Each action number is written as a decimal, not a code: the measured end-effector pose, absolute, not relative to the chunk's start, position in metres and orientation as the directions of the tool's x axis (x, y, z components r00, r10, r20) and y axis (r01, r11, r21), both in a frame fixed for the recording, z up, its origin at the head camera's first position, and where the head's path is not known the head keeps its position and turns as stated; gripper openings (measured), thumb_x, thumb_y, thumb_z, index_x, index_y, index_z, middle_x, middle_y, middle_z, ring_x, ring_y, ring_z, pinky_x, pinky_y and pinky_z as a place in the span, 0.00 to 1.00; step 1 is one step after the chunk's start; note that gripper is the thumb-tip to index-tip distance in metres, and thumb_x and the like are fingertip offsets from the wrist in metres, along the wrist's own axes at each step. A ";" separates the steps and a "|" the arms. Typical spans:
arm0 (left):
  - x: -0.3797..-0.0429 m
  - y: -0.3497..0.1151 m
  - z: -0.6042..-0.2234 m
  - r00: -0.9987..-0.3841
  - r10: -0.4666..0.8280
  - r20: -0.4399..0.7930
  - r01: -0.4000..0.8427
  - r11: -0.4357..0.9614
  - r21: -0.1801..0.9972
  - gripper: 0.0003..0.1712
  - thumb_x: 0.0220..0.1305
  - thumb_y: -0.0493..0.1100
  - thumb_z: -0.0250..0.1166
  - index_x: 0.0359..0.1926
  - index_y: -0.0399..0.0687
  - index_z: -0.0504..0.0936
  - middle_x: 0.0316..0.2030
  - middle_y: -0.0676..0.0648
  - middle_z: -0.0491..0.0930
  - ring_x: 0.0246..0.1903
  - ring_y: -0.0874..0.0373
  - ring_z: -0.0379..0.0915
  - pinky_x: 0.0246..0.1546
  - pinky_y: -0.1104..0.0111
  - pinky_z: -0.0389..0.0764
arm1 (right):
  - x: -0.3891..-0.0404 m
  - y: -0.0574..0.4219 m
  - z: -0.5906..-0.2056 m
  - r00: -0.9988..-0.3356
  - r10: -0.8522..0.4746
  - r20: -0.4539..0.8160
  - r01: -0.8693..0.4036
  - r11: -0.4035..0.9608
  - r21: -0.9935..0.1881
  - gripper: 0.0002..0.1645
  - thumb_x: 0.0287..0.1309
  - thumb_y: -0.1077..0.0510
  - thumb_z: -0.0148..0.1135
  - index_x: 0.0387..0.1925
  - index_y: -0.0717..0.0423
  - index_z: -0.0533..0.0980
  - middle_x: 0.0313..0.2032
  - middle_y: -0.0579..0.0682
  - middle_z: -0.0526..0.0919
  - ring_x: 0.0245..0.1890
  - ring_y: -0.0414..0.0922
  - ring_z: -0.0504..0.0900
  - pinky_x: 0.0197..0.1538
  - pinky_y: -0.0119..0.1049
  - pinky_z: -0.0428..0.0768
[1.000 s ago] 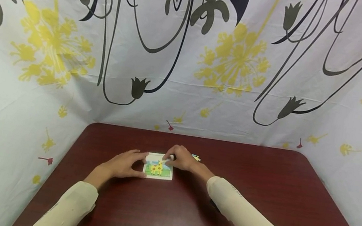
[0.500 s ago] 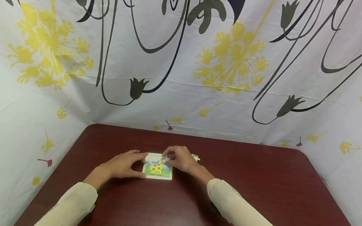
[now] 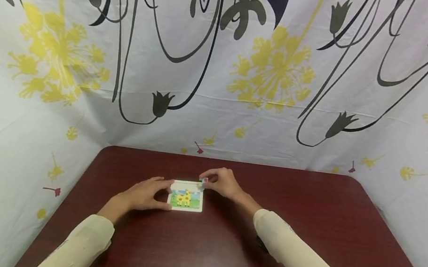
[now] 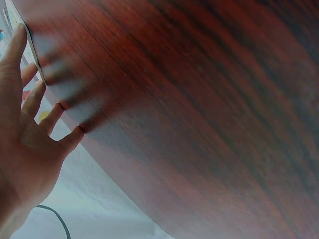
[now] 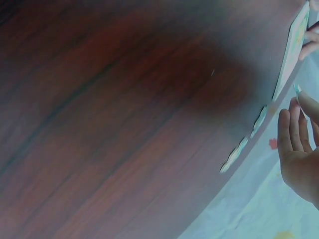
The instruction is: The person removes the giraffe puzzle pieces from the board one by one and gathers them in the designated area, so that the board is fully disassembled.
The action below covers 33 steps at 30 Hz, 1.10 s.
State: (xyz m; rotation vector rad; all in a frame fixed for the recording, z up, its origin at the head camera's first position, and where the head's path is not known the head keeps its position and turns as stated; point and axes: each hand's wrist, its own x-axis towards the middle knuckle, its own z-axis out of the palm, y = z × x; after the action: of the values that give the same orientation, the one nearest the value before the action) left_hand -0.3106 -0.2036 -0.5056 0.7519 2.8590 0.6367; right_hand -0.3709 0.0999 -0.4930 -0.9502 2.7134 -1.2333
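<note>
A small puzzle board (image 3: 185,210) with a white frame and a yellow giraffe picture lies flat near the table's far side. My left hand (image 3: 145,194) rests at its left end, thumb by the near corner and index finger by the far one. The left wrist view shows those fingers (image 4: 51,119) spread and fairly straight, with tips down at the tabletop. Just above the board's far right corner, my right hand (image 3: 226,184) pinches a small teal and pink puzzle piece (image 3: 205,180) between thumb and fingertips. That piece appears edge-on in the right wrist view.
Two loose flat pieces, one nearer the board (image 5: 259,121) and another farther off (image 5: 234,155), lie on the dark red-brown table (image 3: 226,260). In the head view my right hand hides them. A patterned white cloth (image 3: 206,79) rises behind the table.
My right hand has moved from over the picture to the board's far right corner, and the pinched piece now shows. It covers the loose pieces seen earlier. My left hand has stayed put.
</note>
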 end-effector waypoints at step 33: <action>-0.307 -0.203 -0.504 -0.854 0.519 0.027 0.478 0.764 0.434 0.37 0.61 0.65 0.74 0.65 0.54 0.79 0.66 0.49 0.76 0.76 0.38 0.57 0.69 0.40 0.64 | -0.386 0.210 -0.496 -0.899 -0.388 0.204 -0.428 0.675 -0.601 0.14 0.57 0.64 0.77 0.46 0.57 0.88 0.43 0.54 0.90 0.41 0.49 0.91 0.42 0.43 0.86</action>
State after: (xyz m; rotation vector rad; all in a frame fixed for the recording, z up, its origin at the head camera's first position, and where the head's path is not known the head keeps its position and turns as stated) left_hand -0.3071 -0.2028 -0.5045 0.8105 2.8607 0.6653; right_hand -0.3855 0.2097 -0.4955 -0.7144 2.9285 -1.0758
